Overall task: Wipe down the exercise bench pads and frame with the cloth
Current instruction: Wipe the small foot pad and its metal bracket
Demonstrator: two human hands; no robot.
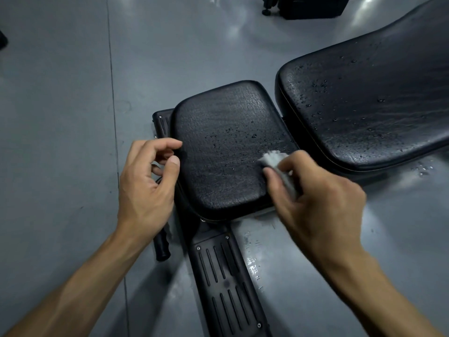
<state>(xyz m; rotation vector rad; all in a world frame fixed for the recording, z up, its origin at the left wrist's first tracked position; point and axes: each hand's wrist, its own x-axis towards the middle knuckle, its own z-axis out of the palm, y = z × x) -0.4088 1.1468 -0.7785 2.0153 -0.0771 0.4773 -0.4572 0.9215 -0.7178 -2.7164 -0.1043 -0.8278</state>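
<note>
Both our forearms come in from the bottom edge, bare, angled up toward the bench. Our right hand [313,190] is knuckles-up, fingers and thumb curled round a small grey cloth [279,166]; the wad sticks out past the thumb and sits on the near right part of the seat pad [226,147]. The cloth looks blurred, so we can't tell how it is folded. Our left hand [148,183] is at the seat pad's left edge, fingers loosely curled, thumb and forefinger tips touching or just off the pad's side; it holds nothing we can see. Hands are well apart, one on each side of the seat pad, with the cloth only in the right.

Seat pad is black, textured, with water drops scattered mostly across its far right area. Back pad [369,100] lies just beyond to the right, black too, with many more drops. Below the seat pad the black ribbed frame foot [226,283] runs toward us, between our arms. Black handle grip [161,249] pokes out under our left wrist. Grey floor [60,117] shows wet patches right of the frame and near the back pad.
</note>
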